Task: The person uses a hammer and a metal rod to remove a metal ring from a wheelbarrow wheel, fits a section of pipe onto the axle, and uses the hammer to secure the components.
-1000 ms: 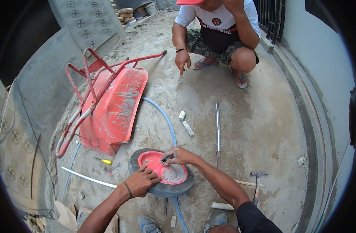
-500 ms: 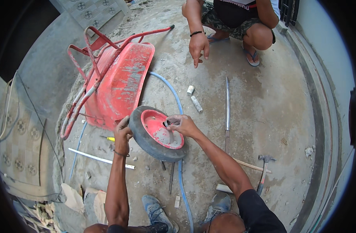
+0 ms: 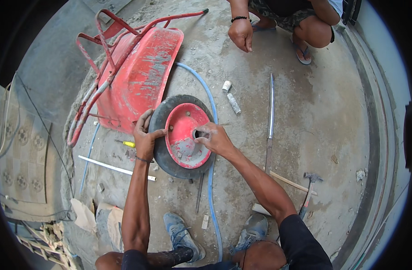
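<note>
Red scuffed metal wheelbarrow point(image 3: 141, 81) lies tipped over just beyond the left hand point(image 3: 145, 140), which is gripping the edge of a black rubber-tyred wheel with a dished red centre point(image 3: 180, 128). Wheel's between both hands, right hand point(image 3: 215, 138) pinching a small dark round piece point(image 3: 197, 134) at the hub, long silver metal bar point(image 3: 271, 112) off to its right.
</note>
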Available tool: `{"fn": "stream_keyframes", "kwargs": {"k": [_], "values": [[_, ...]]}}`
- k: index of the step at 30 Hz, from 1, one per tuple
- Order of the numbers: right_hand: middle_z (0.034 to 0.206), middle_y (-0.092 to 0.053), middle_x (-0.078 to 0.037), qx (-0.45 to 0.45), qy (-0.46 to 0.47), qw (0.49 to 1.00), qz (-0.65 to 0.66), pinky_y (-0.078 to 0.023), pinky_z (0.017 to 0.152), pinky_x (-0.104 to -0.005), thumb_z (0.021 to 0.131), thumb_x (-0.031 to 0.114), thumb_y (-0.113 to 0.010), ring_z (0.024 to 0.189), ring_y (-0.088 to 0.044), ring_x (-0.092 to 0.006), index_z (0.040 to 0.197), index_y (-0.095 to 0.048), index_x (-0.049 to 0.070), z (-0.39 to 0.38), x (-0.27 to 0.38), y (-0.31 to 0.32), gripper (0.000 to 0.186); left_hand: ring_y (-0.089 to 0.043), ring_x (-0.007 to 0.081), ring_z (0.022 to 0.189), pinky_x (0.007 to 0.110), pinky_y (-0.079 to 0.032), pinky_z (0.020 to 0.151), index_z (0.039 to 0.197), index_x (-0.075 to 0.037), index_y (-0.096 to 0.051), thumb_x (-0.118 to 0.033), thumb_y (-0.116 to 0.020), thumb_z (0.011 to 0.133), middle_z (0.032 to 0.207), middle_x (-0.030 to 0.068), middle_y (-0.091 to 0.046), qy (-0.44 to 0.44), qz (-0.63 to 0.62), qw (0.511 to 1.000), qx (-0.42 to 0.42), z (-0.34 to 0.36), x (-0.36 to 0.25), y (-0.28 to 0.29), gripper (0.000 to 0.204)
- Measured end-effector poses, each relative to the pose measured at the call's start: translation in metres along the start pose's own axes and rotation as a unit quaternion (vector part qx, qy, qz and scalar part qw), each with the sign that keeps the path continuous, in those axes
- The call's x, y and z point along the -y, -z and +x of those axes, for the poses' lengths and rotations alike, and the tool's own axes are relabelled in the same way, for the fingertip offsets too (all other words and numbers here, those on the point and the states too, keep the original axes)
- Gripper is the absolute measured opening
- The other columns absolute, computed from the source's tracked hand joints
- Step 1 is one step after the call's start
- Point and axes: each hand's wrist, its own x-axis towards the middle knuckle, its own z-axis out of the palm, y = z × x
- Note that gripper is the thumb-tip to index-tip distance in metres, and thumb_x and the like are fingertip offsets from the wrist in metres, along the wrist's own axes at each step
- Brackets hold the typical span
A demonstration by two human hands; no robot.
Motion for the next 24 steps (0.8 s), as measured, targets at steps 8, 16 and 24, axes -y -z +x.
{"fn": "stream_keyframes", "kwargs": {"k": [8, 16, 24], "values": [[0.093, -0.063, -0.014, -0.066, -0.004, 0.996, 0.063, -0.053, 0.069, -0.0345, 0.068, 0.009, -0.081, 0.081, -0.066, -0.0253, 0.100, -0.068, 0.002, -0.018, -0.009, -0.014, 0.035, -0.061, 0.0240, 0.110, 0.033, -0.050, 0.094, 0.132, 0.006, -0.042, 0.014, -0.070, 0.059, 0.128, 0.0192, -0.056, -0.021, -0.008, 0.999, 0.046, 0.003, -0.002, -0.002, 0.078], [0.106, -0.062, -0.014, -0.160, -0.074, 0.968, 0.179, -0.059, 0.074, -0.0293, 0.069, 0.010, -0.082, 0.089, -0.067, -0.0203, 0.111, -0.064, 0.001, -0.038, 0.001, -0.031, 0.047, -0.054, 0.0240, 0.120, 0.035, -0.044, 0.103, 0.132, 0.002, -0.044, 0.009, -0.075, 0.058, 0.132, 0.0168, -0.055, -0.030, 0.019, 0.997, 0.068, -0.006, -0.003, -0.002, 0.080], [0.101, -0.063, -0.012, -0.152, -0.036, 0.982, 0.103, -0.059, 0.073, -0.0293, 0.068, 0.011, -0.083, 0.087, -0.067, -0.0192, 0.108, -0.066, 0.001, -0.038, -0.008, -0.031, 0.044, -0.058, 0.0238, 0.115, 0.034, -0.048, 0.098, 0.131, 0.002, -0.045, 0.012, -0.072, 0.060, 0.129, 0.0171, -0.056, -0.033, -0.002, 0.997, 0.070, -0.015, -0.010, -0.008, 0.077]]}}
